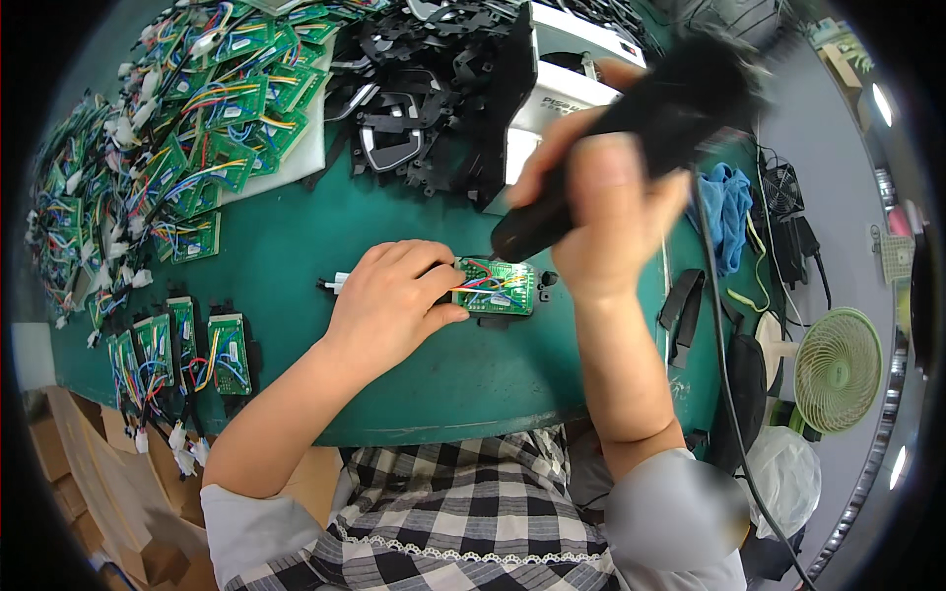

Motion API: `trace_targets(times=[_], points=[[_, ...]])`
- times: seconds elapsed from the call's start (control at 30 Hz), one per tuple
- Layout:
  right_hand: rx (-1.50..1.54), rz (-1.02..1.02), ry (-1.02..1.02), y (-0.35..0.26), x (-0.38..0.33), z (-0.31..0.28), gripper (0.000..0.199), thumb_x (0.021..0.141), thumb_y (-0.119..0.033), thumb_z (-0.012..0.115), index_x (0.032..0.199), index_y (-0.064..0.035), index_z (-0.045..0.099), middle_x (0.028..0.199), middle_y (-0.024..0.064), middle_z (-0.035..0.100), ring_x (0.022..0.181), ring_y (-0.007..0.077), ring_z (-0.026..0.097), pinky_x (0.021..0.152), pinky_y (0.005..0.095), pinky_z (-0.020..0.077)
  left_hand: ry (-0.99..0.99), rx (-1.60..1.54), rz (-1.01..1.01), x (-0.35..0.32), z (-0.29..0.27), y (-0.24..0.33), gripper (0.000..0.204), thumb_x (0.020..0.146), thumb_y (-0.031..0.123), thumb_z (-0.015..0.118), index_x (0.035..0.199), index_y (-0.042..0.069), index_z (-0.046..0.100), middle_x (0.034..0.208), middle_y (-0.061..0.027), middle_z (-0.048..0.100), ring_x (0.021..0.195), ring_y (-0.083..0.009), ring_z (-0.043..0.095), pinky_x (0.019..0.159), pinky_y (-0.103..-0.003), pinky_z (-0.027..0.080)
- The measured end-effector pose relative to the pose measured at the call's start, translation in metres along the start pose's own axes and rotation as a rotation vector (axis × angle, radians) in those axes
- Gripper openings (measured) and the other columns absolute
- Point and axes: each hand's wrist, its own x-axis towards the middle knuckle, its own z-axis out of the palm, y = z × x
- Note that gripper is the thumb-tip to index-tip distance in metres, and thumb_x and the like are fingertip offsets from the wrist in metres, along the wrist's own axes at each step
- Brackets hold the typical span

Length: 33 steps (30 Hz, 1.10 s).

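Observation:
A green circuit board (507,289) with coloured wires sits in a black plastic housing on the table in front of me. My left hand (389,300) steadies its left end, thumb at the near side and curled fingers at the far side. White connectors (340,283) stick out left of that hand. My right hand (616,197) is wrapped round a black electric screwdriver (650,108), blurred by motion. The screwdriver's narrow end hangs over the far edge of the board; whether it touches is unclear.
Many wired boards (232,98) are heaped at the far left, with several housed boards (230,353) nearer. Black plastic housings (394,128) pile up at the back beside a white box-shaped machine (552,98). A blue cloth (724,212), a black cable (724,364) and a green fan (838,369) are right.

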Motion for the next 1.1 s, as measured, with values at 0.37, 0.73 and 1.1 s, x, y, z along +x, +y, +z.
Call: trace_targets(times=[0.37, 0.73, 1.1], points=[[-0.381, -0.418, 0.085, -0.023, 0.050, -0.038, 0.061, 0.091, -0.042, 0.056, 0.118, 0.0103, 0.039, 0.064, 0.0161, 0.056, 0.045, 0.0206, 0.056, 0.043, 0.0310, 0.0484, 0.054, -0.031, -0.017, 0.004, 0.005, -0.002, 0.014, 0.077, 0.013, 0.072, 0.089, 0.005, 0.069, 0.098, -0.0048, 0.065, 0.095, -0.0260, 0.061, 0.086, -0.039, 0.046], [-0.159, -0.007, -0.013, -0.030, -0.013, -0.019, 0.072, 0.090, -0.057, 0.047, 0.130, 0.0017, 0.033, 0.071, 0.0125, 0.054, 0.048, 0.0207, 0.054, 0.045, 0.0336, 0.0501, 0.082, -0.026, -0.017, 0.001, 0.007, -0.005, 0.012, 0.077, 0.013, 0.071, 0.087, 0.007, 0.068, 0.096, -0.0032, 0.064, 0.094, -0.0244, 0.062, 0.085, -0.039, 0.046], [-0.233, -0.042, -0.090, 0.003, -0.036, 0.011, 0.076, 0.087, -0.053, 0.059, 0.126, 0.0075, 0.034, 0.068, 0.0135, 0.056, 0.046, 0.0189, 0.056, 0.044, 0.0287, 0.0479, 0.158, -0.011, 0.022, 0.000, 0.013, -0.009, 0.010, 0.076, 0.015, 0.071, 0.082, 0.008, 0.067, 0.088, -0.0006, 0.062, 0.090, -0.0217, 0.061, 0.082, -0.036, 0.046]])
